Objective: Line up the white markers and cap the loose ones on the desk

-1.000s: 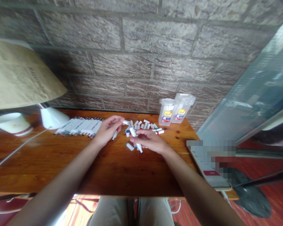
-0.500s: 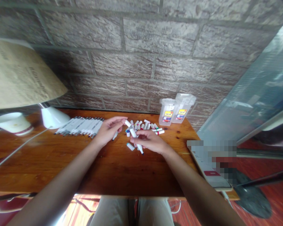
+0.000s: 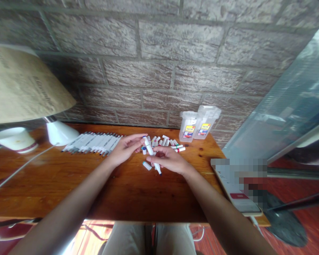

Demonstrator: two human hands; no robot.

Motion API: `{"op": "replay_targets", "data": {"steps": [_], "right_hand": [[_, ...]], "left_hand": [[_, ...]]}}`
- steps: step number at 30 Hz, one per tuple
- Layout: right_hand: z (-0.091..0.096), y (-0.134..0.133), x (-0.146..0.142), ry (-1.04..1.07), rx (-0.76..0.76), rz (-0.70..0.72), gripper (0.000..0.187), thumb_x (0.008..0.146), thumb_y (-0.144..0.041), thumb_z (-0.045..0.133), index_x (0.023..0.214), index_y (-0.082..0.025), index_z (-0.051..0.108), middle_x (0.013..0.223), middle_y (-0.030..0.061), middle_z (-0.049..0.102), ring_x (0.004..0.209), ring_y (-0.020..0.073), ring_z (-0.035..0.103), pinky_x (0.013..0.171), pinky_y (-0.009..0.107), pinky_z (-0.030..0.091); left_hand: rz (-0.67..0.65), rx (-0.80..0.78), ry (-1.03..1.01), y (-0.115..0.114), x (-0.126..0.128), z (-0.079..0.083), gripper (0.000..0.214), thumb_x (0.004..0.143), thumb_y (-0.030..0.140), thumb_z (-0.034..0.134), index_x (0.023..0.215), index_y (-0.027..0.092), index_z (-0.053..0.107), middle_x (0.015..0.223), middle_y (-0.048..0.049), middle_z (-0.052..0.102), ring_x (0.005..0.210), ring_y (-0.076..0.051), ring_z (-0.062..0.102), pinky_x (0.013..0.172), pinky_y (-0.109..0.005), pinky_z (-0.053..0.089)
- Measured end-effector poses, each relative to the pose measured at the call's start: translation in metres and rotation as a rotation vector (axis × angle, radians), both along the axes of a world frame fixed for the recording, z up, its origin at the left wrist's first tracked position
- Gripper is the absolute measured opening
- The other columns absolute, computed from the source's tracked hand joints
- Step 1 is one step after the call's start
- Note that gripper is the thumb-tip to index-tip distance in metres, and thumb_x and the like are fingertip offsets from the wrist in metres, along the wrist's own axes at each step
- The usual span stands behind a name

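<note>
My right hand (image 3: 168,159) grips a white marker (image 3: 152,154) by its middle, the dark tip pointing down toward me. My left hand (image 3: 126,148) reaches in from the left, its fingers pinched on the cap at the marker's upper end. Behind the hands, a heap of loose white caps and markers (image 3: 164,142) lies on the wooden table (image 3: 117,191). One loose cap (image 3: 146,165) lies just in front of my left hand.
A row of white markers (image 3: 94,142) lies side by side at the back left, next to a white lamp base (image 3: 60,132) with a cable. Two clear plastic marker cases (image 3: 199,124) stand against the brick wall. A notebook (image 3: 238,193) overhangs the table's right edge.
My left hand has brought the cap onto the upper end of the marker, and its fingers have stretched forward. My right hand has stayed almost still.
</note>
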State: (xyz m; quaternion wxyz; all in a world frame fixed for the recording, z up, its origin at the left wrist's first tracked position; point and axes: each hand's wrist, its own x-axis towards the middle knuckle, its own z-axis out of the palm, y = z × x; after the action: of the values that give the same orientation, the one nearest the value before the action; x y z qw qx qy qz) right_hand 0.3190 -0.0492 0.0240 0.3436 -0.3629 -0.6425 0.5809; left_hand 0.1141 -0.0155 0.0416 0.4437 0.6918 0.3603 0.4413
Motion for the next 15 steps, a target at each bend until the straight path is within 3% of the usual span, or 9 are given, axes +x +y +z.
{"op": "replay_targets", "data": {"steps": [8, 15], "right_hand": [[0.006, -0.003, -0.001, 0.016, 0.017, -0.033, 0.043, 0.080, -0.046, 0.072, 0.112, -0.019, 0.062, 0.071, -0.0020, 0.063, 0.058, 0.0099, 0.057, 0.050, 0.019, 0.044], [0.009, -0.003, -0.002, 0.040, 0.055, -0.068, 0.044, 0.083, -0.055, 0.065, 0.105, -0.017, 0.063, 0.068, -0.0009, 0.063, 0.055, 0.0109, 0.060, 0.046, 0.019, 0.046]], "left_hand": [[-0.127, 0.026, 0.042, 0.000, -0.004, -0.004, 0.060, 0.088, 0.042, 0.064, 0.140, 0.016, 0.053, 0.082, -0.0032, 0.068, 0.064, -0.010, 0.055, 0.058, -0.021, 0.045], [-0.245, 0.026, 0.121, 0.000, -0.002, -0.012, 0.054, 0.089, 0.040, 0.062, 0.136, 0.014, 0.056, 0.087, -0.0052, 0.070, 0.069, -0.012, 0.061, 0.068, -0.024, 0.052]]}}
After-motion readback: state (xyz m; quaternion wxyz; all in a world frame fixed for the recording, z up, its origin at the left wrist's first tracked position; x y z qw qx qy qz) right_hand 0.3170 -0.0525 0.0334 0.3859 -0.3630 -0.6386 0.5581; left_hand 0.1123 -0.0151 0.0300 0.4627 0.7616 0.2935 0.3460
